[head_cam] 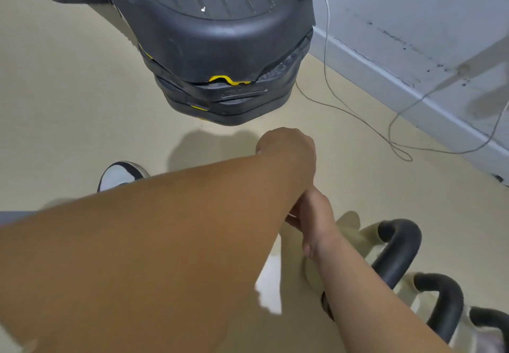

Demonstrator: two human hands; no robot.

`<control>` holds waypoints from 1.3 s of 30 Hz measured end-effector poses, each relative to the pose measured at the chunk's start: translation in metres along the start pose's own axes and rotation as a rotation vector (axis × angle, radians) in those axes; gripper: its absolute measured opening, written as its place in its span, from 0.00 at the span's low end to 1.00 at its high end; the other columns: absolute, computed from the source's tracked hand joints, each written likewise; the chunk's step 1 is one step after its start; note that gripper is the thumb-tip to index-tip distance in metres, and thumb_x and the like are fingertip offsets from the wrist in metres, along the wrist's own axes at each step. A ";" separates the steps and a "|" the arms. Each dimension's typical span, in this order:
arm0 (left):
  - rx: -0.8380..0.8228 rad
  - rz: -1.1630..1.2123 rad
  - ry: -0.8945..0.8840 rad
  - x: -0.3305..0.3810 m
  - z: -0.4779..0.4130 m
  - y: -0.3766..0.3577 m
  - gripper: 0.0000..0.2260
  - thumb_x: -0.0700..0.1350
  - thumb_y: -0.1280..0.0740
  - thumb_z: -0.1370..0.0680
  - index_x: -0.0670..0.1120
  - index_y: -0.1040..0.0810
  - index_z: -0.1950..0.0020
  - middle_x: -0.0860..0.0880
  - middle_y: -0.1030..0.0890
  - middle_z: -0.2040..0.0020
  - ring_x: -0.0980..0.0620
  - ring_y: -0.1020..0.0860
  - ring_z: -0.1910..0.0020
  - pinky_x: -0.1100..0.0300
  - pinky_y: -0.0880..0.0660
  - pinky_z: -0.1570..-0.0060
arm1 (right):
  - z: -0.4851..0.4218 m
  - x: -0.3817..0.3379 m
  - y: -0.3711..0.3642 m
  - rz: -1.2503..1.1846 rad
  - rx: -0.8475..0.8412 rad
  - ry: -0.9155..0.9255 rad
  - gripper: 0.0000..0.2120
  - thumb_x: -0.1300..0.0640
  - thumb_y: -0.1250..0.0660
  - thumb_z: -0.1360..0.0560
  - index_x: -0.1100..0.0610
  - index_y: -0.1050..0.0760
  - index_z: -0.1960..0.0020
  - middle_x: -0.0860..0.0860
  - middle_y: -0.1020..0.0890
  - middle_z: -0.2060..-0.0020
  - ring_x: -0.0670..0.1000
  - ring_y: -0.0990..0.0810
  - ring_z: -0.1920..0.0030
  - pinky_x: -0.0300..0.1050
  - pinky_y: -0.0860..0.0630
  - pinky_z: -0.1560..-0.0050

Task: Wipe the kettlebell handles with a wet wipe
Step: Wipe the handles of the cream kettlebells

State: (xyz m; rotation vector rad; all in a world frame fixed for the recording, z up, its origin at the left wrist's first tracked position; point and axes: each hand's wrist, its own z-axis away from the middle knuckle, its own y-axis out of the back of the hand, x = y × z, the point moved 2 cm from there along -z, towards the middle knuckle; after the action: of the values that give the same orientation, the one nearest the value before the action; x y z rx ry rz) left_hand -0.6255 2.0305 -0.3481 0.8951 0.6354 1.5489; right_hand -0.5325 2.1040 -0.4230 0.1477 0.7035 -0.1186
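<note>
At five o'clock, kettlebell handles (pixel 399 248) seemingly await wiping; a white wipe (pixel 271 284) shows near your left hand (pixel 286 147) and right hand (pixel 312 215), grips hidden.

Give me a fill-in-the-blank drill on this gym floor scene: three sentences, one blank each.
1. The kettlebell handles at lower right are ___ in colour.
2. The stacked step platforms carry ___ accents.
3. The left forearm hides the fingers of the ___ hand.
Missing words: black; yellow; right.
</note>
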 end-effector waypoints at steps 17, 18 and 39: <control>0.385 0.704 0.015 -0.103 0.146 -0.107 0.26 0.60 0.50 0.17 0.57 0.48 0.19 0.57 0.31 0.27 0.55 0.31 0.30 0.57 0.32 0.33 | 0.053 -0.013 -0.023 0.151 0.012 0.019 0.16 0.51 0.45 0.17 0.58 0.22 0.49 0.53 0.18 0.53 0.52 0.20 0.51 0.51 0.24 0.41; 0.375 0.691 0.031 -0.102 0.148 -0.108 0.26 0.59 0.51 0.17 0.56 0.47 0.19 0.56 0.32 0.26 0.55 0.32 0.29 0.58 0.33 0.32 | 0.056 -0.009 -0.022 0.190 -0.014 0.036 0.16 0.51 0.45 0.17 0.56 0.21 0.47 0.53 0.17 0.49 0.52 0.19 0.47 0.52 0.24 0.38; 0.118 -0.312 -0.131 -0.003 0.020 -0.007 0.21 0.43 0.29 0.25 0.43 0.27 0.33 0.42 0.29 0.40 0.41 0.24 0.42 0.55 0.25 0.54 | 0.031 -0.009 0.001 0.196 -0.114 -0.026 0.12 0.49 0.40 0.20 0.52 0.19 0.46 0.46 0.13 0.52 0.46 0.16 0.52 0.46 0.21 0.50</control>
State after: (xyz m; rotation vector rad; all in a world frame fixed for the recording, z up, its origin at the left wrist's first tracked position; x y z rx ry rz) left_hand -0.6056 2.0273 -0.3430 0.9293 0.7395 1.1744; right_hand -0.5198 2.1002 -0.3940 0.1053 0.6644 0.1072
